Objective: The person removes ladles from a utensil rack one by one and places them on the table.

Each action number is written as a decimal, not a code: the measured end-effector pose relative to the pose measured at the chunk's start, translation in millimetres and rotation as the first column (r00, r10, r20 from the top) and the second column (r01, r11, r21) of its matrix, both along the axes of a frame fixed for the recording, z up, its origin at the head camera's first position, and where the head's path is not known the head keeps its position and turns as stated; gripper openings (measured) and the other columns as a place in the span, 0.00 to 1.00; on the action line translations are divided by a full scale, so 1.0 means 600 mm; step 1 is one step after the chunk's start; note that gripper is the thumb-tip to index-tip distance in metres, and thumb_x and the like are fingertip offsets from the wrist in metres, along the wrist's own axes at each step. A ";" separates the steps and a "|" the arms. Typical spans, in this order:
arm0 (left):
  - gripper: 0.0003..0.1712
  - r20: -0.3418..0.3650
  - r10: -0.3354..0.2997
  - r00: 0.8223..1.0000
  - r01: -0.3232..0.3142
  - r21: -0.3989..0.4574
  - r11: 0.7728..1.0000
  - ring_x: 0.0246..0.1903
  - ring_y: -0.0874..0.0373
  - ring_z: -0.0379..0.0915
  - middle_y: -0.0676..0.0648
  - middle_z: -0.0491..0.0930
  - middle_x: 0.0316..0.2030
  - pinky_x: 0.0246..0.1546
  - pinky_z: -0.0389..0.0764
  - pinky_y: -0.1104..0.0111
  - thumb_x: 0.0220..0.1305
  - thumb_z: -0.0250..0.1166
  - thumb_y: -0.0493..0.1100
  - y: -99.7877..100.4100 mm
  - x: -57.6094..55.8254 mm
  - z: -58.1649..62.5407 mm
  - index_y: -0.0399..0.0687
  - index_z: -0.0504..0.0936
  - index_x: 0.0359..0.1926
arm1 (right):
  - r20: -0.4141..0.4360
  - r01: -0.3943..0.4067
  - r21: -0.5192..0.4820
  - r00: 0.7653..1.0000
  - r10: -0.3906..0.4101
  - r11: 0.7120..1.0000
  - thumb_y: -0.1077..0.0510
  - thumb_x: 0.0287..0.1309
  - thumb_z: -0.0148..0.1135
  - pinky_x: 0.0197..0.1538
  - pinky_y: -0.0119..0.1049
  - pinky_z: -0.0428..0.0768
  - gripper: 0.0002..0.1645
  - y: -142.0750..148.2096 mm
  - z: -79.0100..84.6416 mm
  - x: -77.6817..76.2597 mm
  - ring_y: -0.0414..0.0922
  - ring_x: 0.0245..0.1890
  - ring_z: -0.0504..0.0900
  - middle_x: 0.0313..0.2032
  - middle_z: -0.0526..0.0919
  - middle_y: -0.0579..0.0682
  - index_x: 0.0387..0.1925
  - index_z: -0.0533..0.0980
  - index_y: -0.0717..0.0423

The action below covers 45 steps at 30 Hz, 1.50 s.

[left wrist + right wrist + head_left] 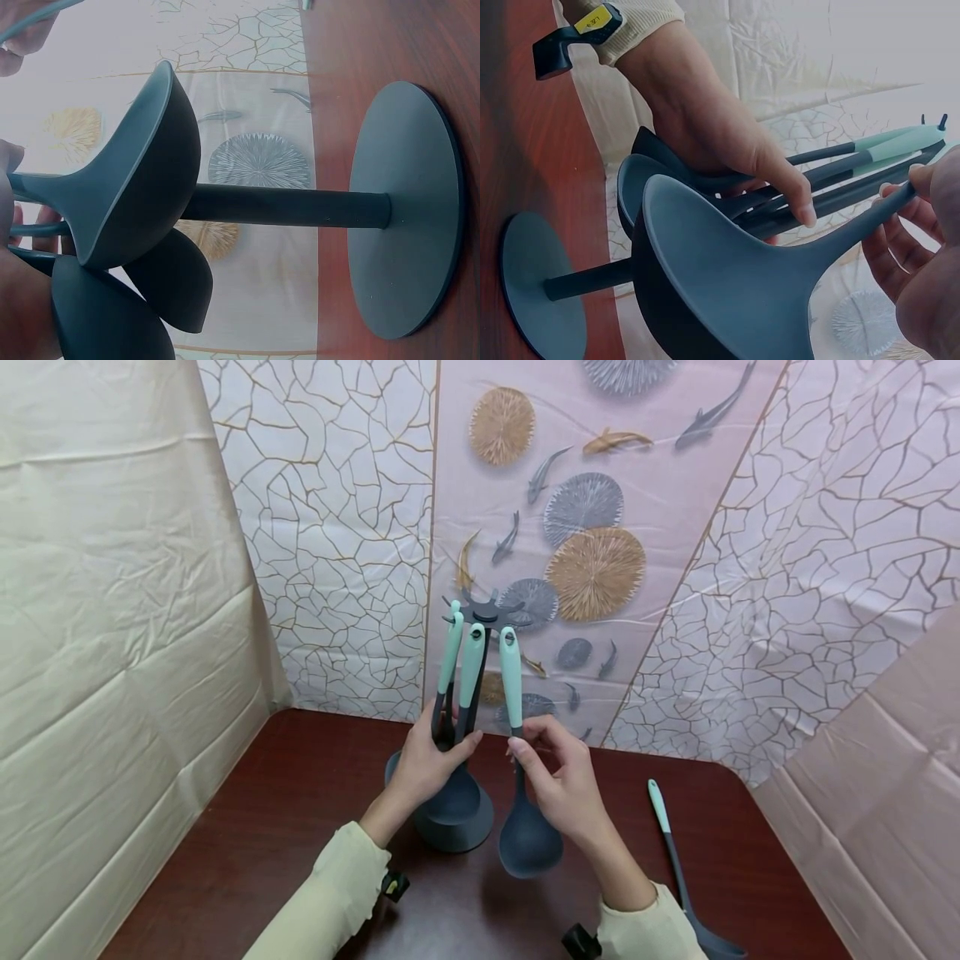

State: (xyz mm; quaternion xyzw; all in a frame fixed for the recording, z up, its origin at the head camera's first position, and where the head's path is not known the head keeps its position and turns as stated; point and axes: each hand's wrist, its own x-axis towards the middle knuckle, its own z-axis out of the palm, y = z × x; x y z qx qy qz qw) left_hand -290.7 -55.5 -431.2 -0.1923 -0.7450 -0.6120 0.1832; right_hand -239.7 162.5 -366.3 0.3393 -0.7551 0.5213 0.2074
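Note:
A dark utensil stand (pixel 486 610) with a hooked top and a round base (pixel 409 210) stands upright on the table. Several utensils with mint-green handle ends hang round it, among them a ladle (pixel 453 797). My left hand (pixel 423 764) grips their dark stems close to the pole. In my right hand (pixel 564 777), thumb and fingers pinch the stem of another ladle (pixel 529 843), bowl down. Its handle hole lies at a hook of the stand; whether the hook bears it I cannot tell. The right wrist view shows this ladle's bowl (pixel 712 262) large in front.
On the right side of the dark red table (pixel 300 827) lies one more utensil (pixel 675 852) with a mint-green handle, its dark head toward the front edge. Patterned cloth (pixel 337 527) hangs behind the table, and plain cloth (pixel 112 652) hangs at the left.

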 end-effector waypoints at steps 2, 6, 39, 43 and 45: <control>0.22 0.000 0.002 1.000 -0.002 0.002 1.000 0.36 0.54 0.79 0.49 0.81 0.38 0.40 0.80 0.55 0.69 0.75 0.50 0.000 0.000 0.000 0.52 0.73 0.54 | 0.000 0.001 -0.001 1.000 -0.001 1.000 0.68 0.74 0.62 0.43 0.37 0.85 0.06 0.000 0.000 0.000 0.47 0.38 0.86 0.38 0.84 0.48 0.48 0.78 0.56; 0.22 0.001 0.004 1.000 -0.004 0.003 1.000 0.36 0.53 0.79 0.48 0.81 0.38 0.41 0.80 0.55 0.69 0.74 0.50 -0.001 0.001 0.000 0.52 0.73 0.54 | 0.002 -0.005 -0.003 1.000 0.005 1.000 0.67 0.74 0.62 0.43 0.37 0.85 0.05 0.000 0.001 0.001 0.48 0.38 0.85 0.38 0.84 0.48 0.48 0.77 0.60; 0.22 0.028 -0.013 1.000 0.012 0.017 1.000 0.36 0.52 0.79 0.48 0.81 0.38 0.41 0.81 0.54 0.70 0.73 0.55 0.002 0.003 0.004 0.54 0.73 0.54 | 0.009 -0.051 -0.044 0.999 0.051 0.998 0.72 0.73 0.60 0.40 0.38 0.87 0.10 0.033 0.038 0.046 0.50 0.36 0.86 0.37 0.85 0.55 0.50 0.78 0.59; 0.21 0.022 -0.013 1.000 0.012 0.022 1.000 0.36 0.52 0.78 0.48 0.81 0.38 0.41 0.80 0.54 0.70 0.73 0.54 0.002 0.003 0.004 0.54 0.73 0.54 | 0.004 -0.043 -0.040 0.999 0.043 0.998 0.72 0.73 0.60 0.41 0.38 0.87 0.09 0.043 0.049 0.047 0.49 0.36 0.87 0.38 0.86 0.55 0.50 0.78 0.61; 0.21 0.022 -0.011 1.000 0.010 0.021 1.000 0.36 0.52 0.78 0.48 0.80 0.38 0.41 0.80 0.55 0.70 0.73 0.53 0.002 0.003 0.003 0.53 0.73 0.54 | 0.001 -0.038 -0.038 0.999 0.038 0.999 0.73 0.72 0.60 0.42 0.38 0.87 0.10 0.048 0.053 0.048 0.49 0.36 0.87 0.39 0.86 0.55 0.50 0.78 0.61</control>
